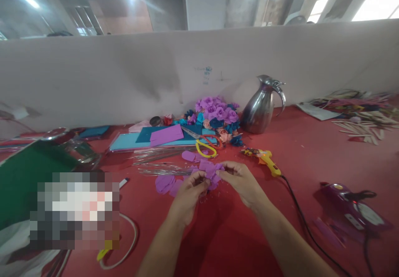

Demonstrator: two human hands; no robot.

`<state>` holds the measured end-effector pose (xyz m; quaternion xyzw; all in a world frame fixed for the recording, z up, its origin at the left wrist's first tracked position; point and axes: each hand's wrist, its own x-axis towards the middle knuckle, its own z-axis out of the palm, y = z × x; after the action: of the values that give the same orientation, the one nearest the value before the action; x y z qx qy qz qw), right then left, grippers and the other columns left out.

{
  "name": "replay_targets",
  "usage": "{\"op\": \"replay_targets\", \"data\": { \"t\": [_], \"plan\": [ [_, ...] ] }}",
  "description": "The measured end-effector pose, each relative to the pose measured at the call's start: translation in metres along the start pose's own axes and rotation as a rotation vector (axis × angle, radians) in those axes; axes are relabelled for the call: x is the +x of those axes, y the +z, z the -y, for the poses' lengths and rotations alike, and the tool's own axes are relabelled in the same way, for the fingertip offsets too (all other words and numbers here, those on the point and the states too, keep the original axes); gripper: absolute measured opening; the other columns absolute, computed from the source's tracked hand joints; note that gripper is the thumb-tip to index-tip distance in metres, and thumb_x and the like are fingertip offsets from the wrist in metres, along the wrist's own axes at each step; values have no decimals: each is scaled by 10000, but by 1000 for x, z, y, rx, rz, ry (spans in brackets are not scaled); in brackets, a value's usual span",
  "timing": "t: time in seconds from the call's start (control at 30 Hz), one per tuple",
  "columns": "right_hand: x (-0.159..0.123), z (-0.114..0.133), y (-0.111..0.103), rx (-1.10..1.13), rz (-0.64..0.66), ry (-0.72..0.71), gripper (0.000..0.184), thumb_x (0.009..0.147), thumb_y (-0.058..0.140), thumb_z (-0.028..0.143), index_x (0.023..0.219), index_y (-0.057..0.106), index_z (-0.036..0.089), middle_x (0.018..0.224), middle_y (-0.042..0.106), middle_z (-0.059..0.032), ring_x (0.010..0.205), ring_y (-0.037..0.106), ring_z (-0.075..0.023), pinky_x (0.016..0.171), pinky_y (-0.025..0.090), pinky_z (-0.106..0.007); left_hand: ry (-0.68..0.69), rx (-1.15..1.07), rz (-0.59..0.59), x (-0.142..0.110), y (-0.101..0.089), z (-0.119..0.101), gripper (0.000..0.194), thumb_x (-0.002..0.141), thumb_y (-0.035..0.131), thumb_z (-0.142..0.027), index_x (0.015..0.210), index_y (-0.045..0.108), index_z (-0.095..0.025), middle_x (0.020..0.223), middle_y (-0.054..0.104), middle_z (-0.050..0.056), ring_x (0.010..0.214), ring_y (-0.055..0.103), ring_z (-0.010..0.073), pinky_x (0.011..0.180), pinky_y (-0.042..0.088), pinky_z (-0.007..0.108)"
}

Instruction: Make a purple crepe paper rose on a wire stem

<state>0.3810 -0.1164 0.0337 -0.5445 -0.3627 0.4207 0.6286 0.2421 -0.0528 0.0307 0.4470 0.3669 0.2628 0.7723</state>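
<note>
Between my two hands is a purple paper flower (212, 172) with loose, spread petals. My left hand (190, 194) pinches its lower left side, fingers closed. On the right edge, my right hand (238, 180) grips a petal between thumb and fingertips. Cut purple paper petals (165, 184) lie on the red table just left of my hands. Behind them are thin wires (165, 170) in a loose bunch. Scissors (206, 145) with one yellow and one orange handle lie beyond the flower.
A yellow glue gun (267, 163) with a black cord rests to the right. Behind stand finished paper flowers (216, 110) and a metal jug (260, 106). Coloured paper sheets (166, 136) lie at the back. A purple device (352, 206) sits far right, a green board (31, 177) left.
</note>
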Motion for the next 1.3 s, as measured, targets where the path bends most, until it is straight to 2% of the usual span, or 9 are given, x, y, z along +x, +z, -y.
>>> {"op": "replay_targets", "data": {
  "t": [0.2,0.33,0.53,0.9,1.07,1.3],
  "plan": [
    [-1,4,0,46,-5,8,139,670,681,288,740,719,175,674,660,-3,665,556,-146,658,423,-272,-102,-175,-70,0,3,-3,174,613,716,-267,713,613,-168,663,571,-21,599,501,85,552,373,190],
    [-2,5,2,62,23,4,130,672,679,284,739,717,180,649,648,2,670,557,-150,654,422,-273,-105,-177,-131,0,3,-2,209,607,738,-295,719,616,-168,657,564,-26,608,504,83,558,383,183],
    [-2,3,2,29,12,-7,125,681,674,284,721,701,168,652,620,13,625,516,-124,621,398,-256,-39,-55,-18,-2,5,-3,254,561,782,-296,615,579,-153,571,471,-52,502,377,46,483,286,177],
    [-1,3,2,30,-3,-21,117,689,655,295,707,661,180,647,604,15,649,528,-137,641,421,-261,-13,-23,-25,-4,7,-3,190,578,756,-267,669,634,-152,595,503,-39,490,382,45,473,284,181],
    [-4,6,7,6,-7,3,141,671,671,298,744,636,183,692,622,6,655,542,-140,641,416,-264,-5,-107,-67,0,3,-1,249,562,798,-283,677,624,-149,604,489,-50,506,403,37,495,338,153],
    [-5,1,12,-40,3,29,117,666,640,291,660,608,179,647,603,13,639,526,-144,640,407,-269,-28,-159,-29,1,0,1,285,573,815,-307,682,604,-149,628,511,-46,537,440,38,512,362,141]
  ]
}}
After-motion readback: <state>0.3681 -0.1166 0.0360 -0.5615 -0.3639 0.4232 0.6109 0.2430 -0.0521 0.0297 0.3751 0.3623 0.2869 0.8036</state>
